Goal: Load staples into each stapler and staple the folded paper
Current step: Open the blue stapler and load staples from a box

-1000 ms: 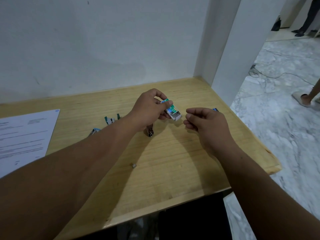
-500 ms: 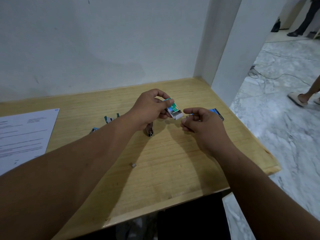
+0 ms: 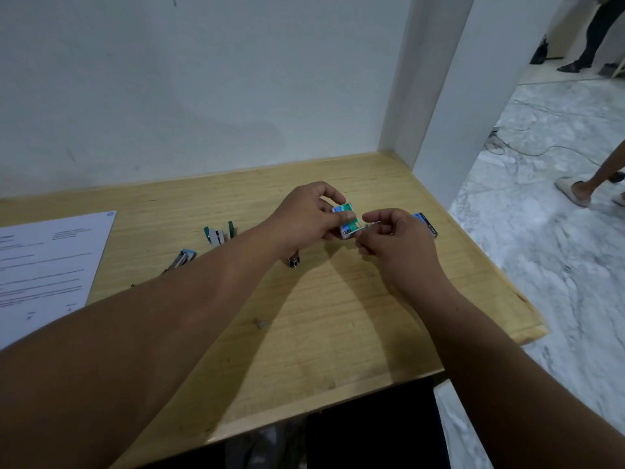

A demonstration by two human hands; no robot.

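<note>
My left hand (image 3: 304,218) grips a small green staple box (image 3: 347,222) above the wooden table (image 3: 338,326). My right hand (image 3: 395,245) is at the box's open end, thumb and forefinger pinched on something small and silvery that I cannot make out. A green stapler (image 3: 219,232) lies open behind my left forearm, a blue stapler (image 3: 182,258) to its left. A dark stapler (image 3: 293,261) shows under my left wrist. A printed paper sheet (image 3: 44,265) lies at the left. A blue staple box (image 3: 426,225) rests behind my right hand.
A small loose clump of staples (image 3: 261,323) lies on the table between my forearms. White walls close the back and right of the table. A person's feet (image 3: 575,191) stand on the marble floor at the right.
My right hand has moved left from beside the blue box up to the open end of the green box. The left hand has tilted the box slightly.
</note>
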